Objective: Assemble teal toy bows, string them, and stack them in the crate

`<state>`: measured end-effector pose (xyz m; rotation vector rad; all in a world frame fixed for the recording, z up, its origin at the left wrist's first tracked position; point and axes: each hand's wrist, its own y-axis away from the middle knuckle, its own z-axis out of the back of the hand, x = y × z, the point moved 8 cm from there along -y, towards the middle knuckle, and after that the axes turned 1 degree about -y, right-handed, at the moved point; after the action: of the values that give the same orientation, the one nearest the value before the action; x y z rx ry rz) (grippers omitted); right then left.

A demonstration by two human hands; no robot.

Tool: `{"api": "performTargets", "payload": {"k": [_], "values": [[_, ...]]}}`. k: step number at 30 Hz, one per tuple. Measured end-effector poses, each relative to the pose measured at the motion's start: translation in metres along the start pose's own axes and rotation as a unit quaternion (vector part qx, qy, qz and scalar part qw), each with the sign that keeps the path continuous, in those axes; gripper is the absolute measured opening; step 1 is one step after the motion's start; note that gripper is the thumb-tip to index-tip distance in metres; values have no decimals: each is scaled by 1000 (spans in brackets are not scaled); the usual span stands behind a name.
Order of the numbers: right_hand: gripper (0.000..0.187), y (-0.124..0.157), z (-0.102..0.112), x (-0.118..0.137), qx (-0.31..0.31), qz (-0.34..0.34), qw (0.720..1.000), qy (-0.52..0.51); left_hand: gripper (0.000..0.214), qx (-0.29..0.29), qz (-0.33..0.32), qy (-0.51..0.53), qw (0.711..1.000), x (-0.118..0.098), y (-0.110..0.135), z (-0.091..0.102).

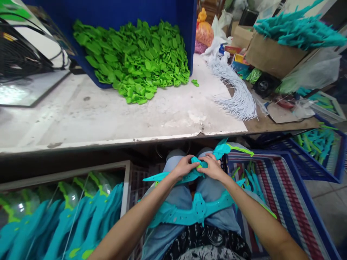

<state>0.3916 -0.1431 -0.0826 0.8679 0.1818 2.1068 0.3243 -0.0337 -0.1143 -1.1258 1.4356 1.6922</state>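
Note:
Above my knees, both hands grip the middle of a long teal bow-shaped plastic part (159, 176). My left hand (184, 167) is closed on it from the left, thumb and fingers pinching near its centre. From the other side, my right hand (211, 167) is closed on the same centre. A small yellow-green piece (199, 167) shows between the two thumbs; how it is seated is hidden. The part's right end carries a lime-green tip (242, 150). Across my lap lies a second teal bow-shaped part (200, 208), touched by neither hand.
A blue bin (192, 39) lies tipped on the worktable (114, 124), spilling green plastic pieces (146, 61). White cords (241, 103) hang at the table's right. Left stands a crate (127, 187) of teal parts; right, a cloth-lined blue crate (306, 195). Teal pieces fill a cardboard box (273, 54).

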Motion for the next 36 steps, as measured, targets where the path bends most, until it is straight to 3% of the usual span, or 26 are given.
{"api": "performTargets", "payload": {"k": [4, 9, 16, 23, 29, 36], "values": [[49, -5, 3, 1, 11, 3, 1000, 15, 37, -30, -17, -33, 999, 5, -1, 4], [50, -4, 2, 7, 35, 54, 995, 71, 36, -12, -32, -70, 997, 1, -1, 5], [49, -3, 0, 9, 27, 47, 994, 99, 32, -29, -26, -44, 998, 7, -3, 8], [44, 3, -4, 2, 48, 118, 989, 74, 35, 10, -42, -40, 998, 4, -2, 1], [43, 5, 2, 7, 18, 97, 991, 90, 28, 15, -36, -65, 997, 1, -4, 0], [42, 3, 3, 3, 32, 91, 991, 91, 26, 19, -22, -52, 998, 2, -5, -4]]}}
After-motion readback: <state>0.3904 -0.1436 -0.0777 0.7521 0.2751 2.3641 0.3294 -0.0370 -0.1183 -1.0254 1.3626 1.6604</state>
